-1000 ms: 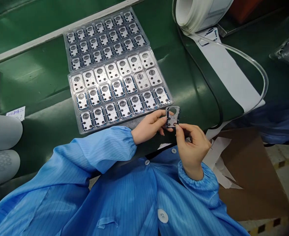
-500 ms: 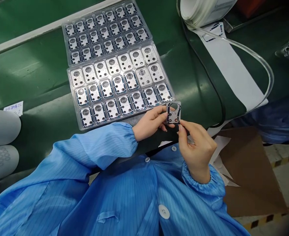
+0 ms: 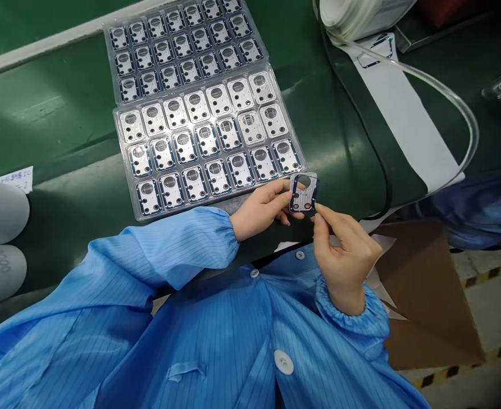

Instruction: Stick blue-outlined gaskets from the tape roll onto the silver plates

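Right hand (image 3: 345, 255): thumb and forefinger close together at the metal plate's lower right corner; cannot tell whether anything is pinched. Left hand (image 3: 257, 213): fingers pinching the left edge of that metal plate (image 3: 304, 197), dark-bordered, tilted, raised just beside the near tray's right front corner. Near tray (image 3: 184, 207): three rows of plates; bare counter (image 3: 321, 125) along its right edge, open up to the paper strip (image 3: 404, 119). Far tray (image 3: 112, 68): plates in rows, adjoining the near tray's far edge.
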### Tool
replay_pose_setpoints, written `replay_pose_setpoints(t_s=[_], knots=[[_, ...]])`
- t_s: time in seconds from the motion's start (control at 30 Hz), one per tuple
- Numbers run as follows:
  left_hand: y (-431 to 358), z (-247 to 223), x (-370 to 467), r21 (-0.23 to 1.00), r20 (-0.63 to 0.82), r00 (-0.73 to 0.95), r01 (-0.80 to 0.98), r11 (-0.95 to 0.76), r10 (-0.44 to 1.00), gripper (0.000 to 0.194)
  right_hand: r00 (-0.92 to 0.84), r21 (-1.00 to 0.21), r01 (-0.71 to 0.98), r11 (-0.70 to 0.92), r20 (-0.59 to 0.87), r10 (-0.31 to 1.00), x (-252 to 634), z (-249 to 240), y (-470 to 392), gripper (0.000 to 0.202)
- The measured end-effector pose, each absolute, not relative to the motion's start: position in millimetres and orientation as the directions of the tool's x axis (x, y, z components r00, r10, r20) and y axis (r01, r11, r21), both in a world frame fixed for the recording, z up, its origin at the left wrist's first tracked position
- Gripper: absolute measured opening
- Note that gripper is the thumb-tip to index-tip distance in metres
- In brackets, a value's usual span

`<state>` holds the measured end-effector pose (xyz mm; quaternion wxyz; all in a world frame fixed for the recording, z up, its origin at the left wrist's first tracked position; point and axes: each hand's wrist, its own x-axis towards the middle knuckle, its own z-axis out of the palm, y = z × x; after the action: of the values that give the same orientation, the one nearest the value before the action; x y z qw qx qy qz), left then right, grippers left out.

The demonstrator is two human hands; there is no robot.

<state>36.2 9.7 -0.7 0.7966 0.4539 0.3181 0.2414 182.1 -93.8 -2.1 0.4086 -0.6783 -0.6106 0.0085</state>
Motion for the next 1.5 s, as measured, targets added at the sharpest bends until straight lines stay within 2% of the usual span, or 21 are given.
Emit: replay_pose_setpoints(t_s=[0.33,0.6,0.77,0.97,1.07,1.2,1.33,1.5], knots=[[9.8,0.8,36.4,0.876,-0.303,0.67,-0.084,0.474,0.678,0.032,0.24,-0.546,0.833,0.088,0.5,0.832,183.6,-4.5,-94.0,0.024],[9.9,4.1,35.9,0.863,-0.314,0.67,-0.093,0.496,0.672,0.027,0.24,-0.356,0.933,-0.05,0.513,0.824,185.2,-14.6,-93.0,0.023],[10.4,2.3,36.0,0.867,-0.307,0.68,-0.09,0.491,0.666,0.025,0.168,-0.231,0.972,-0.033,0.593,0.788,186.8,-23.5,-92.8,0.026],[9.7,1.6,36.5,0.889,-0.263,0.695,-0.094,0.448,0.669,0.024,0.119,-0.159,0.987,-0.021,0.643,0.757,189.4,-27.6,-89.5,0.027],[8.9,1.7,36.5,0.897,-0.258,0.696,-0.085,0.433,0.67,0.026,0.112,-0.187,0.982,0.019,0.663,0.74,189.5,-26.7,-86.8,0.026],[8.7,0.2,36.3,0.904,-0.245,0.703,-0.084,0.419,0.668,0.027,0.167,-0.33,0.94,0.089,0.671,0.722,187.2,-21.0,-83.8,0.023],[8.6,-2.3,35.6,0.918,-0.211,0.713,-0.091,0.387,0.669,0.029,0.239,-0.49,0.864,0.117,0.602,0.762,184.4,-14.6,-80.6,0.017],[7.2,-4.5,35.1,0.933,-0.186,0.711,-0.088,0.349,0.678,0.031,0.286,-0.586,0.804,0.104,0.534,0.795,183.1,-13.0,-74.8,0.015]])
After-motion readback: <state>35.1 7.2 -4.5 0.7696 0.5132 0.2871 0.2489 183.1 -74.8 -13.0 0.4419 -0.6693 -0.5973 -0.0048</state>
